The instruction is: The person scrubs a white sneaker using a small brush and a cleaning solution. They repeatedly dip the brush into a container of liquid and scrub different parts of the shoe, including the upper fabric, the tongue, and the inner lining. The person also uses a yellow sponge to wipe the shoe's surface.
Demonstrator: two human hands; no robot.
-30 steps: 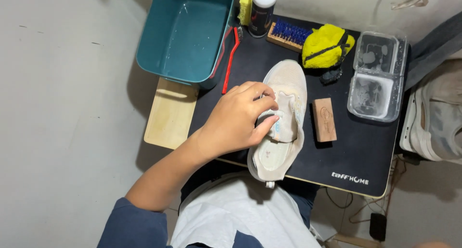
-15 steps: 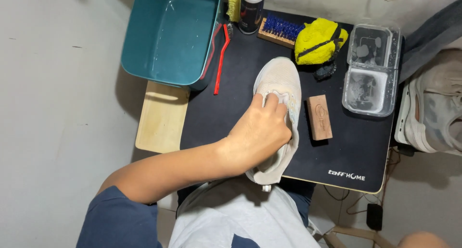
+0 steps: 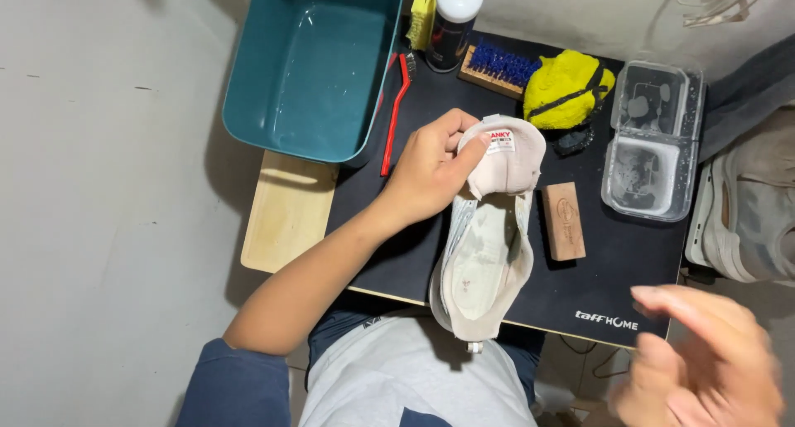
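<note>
The left hand (image 3: 431, 166) has shifted up from the middle of the shoe to its tongue (image 3: 507, 158), which is now pulled back and pinched between thumb and fingers, and the right hand (image 3: 704, 365) has swung into view at the bottom right; it's blurred, fingers spread loose, gripping nothing. The pale shoe (image 3: 484, 257) lies on the black mat (image 3: 617, 270), heel hanging over the near edge, inside exposed; a small white label with red print sits on the underside of the tongue. Hard to read: the clear plastic tray (image 3: 654, 145) at the right holds something murky; a dark lump just under the yellow cloth (image 3: 567, 87) is half hidden. Cut off at the top: a white bottle (image 3: 451, 21) with a dark label. Beside it, a blue-bristled brush (image 3: 497, 62); a red toothbrush (image 3: 395, 112) along the teal tub (image 3: 315, 71); a wooden block (image 3: 563, 220) just right of the shoe.
</note>
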